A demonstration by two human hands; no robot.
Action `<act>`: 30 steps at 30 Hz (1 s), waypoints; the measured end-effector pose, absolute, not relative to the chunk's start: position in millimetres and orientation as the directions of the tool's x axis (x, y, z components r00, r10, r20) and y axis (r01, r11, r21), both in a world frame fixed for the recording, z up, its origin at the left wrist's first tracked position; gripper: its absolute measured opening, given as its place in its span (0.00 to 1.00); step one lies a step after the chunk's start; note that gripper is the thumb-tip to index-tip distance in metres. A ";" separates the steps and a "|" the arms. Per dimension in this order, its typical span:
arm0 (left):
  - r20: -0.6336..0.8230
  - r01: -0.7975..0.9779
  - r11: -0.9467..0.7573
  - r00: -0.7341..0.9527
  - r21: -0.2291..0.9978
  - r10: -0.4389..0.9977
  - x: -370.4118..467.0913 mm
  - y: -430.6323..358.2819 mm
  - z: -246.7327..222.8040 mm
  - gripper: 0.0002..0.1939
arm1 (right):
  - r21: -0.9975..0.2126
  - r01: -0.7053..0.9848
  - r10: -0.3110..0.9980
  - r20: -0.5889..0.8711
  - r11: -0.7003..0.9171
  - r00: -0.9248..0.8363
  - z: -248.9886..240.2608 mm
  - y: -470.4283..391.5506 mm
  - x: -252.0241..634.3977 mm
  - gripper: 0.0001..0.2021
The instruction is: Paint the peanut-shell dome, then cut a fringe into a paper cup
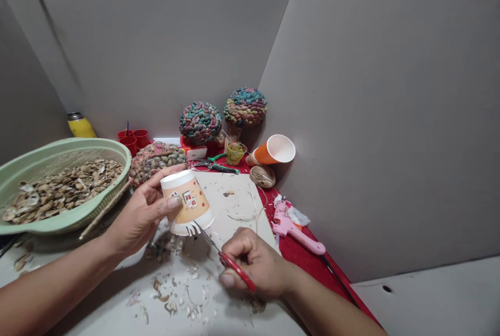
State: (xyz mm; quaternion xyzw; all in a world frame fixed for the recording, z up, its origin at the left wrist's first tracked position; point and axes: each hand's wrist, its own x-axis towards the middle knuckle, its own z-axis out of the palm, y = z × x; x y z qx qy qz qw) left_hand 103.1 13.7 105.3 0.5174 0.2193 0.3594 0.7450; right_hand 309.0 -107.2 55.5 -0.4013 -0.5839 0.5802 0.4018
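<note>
My left hand [146, 208] is closed around the side of an orange and white paper cup [199, 195], held tilted above the board. Several narrow slits cut the cup's lower rim into short strips. In my right hand [255, 263] is a pair of scissors with red handles [239, 272]. Their metal blades reach the cup's slit rim; how far apart the blades are I cannot tell. Below the cup, bits of shell [172, 305] and scraps lie scattered on the pale board [219, 273].
A green basket [127, 153] of shells stands at the left. Behind the board are shell-covered balls [201, 122], green-handled pliers [224, 169], an orange cup [262, 153] on its side and a twine roll [262, 176]. A pink glue gun [291, 227] lies on red cloth by the right wall.
</note>
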 end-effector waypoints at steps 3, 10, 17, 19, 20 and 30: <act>0.045 -0.311 0.207 0.643 0.928 0.764 103.8 13.8 105.5 0.43 | -1.000 0.001 0.935 -0.002 -0.001 -0.355 55.2 -106.9 309.1 0.35; 0.012 -0.329 0.262 0.642 0.907 0.766 106.0 15.8 100.3 0.38 | -1.000 0.020 0.944 -0.019 -0.013 -0.329 59.2 -103.9 307.3 0.36; 0.024 -0.339 0.254 0.638 0.906 0.769 106.6 18.4 95.9 0.30 | -0.997 0.073 0.932 -0.056 -0.032 -0.359 57.7 -103.9 311.2 0.36; 0.035 -0.358 0.243 0.620 0.902 0.784 106.5 19.5 95.7 0.27 | -0.995 0.099 0.930 -0.059 -0.025 -0.363 57.7 -104.6 313.2 0.36; 0.045 -0.372 0.236 0.610 0.898 0.791 106.5 20.0 95.6 0.26 | -0.994 0.108 0.929 -0.058 -0.020 -0.365 57.5 -104.9 314.2 0.36; 0.078 -0.417 0.221 0.591 0.881 0.803 106.8 22.8 93.1 0.15 | -0.997 0.073 0.935 -0.024 0.002 -0.354 54.4 -105.4 317.0 0.36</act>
